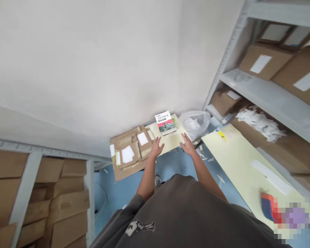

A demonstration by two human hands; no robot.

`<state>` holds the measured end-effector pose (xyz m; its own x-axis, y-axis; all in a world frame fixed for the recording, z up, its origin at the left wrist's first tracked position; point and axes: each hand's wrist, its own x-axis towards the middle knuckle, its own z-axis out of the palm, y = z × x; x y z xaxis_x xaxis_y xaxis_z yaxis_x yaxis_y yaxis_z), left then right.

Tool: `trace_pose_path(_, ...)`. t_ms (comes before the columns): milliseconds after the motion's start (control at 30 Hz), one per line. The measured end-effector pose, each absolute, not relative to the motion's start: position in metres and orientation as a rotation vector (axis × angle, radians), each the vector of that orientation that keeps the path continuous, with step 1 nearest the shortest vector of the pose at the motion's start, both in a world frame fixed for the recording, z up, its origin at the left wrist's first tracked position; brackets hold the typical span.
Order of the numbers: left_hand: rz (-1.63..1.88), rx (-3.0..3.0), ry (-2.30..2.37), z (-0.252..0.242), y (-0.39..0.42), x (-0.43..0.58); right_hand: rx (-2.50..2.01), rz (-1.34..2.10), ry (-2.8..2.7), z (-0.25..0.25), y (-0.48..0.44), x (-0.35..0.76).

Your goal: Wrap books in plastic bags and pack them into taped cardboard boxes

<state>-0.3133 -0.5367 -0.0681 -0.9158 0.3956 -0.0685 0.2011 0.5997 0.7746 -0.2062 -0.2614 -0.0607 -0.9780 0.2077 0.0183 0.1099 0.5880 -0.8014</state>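
A book with a red and white cover [165,123] lies on a pale yellow surface [170,142] by the wall. My left hand [157,147] reaches out just below and left of the book, fingers spread and empty. My right hand [188,144] is stretched out to the book's lower right, fingers apart, also holding nothing. Neither hand touches the book.
Flattened cardboard with white labels [129,153] lies left of the book. A clear plastic bag [195,122] sits to its right. A long pale yellow table [244,168] runs along the right, under grey shelving [271,98] with cardboard boxes. More boxes [57,203] fill a rack at lower left.
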Motion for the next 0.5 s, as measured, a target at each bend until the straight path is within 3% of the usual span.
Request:
trace_pose_path(233,1.373,0.120,2.633,-0.113,-0.707,-0.336,0.024,1.387,-2.890,-0.081,-0.432,-0.279)
trace_pose_path(500,1.389,-0.457,2.607,-0.180,-0.871,-0.339,0.134,1.437,-3.121,-0.153,-0.574,-0.343)
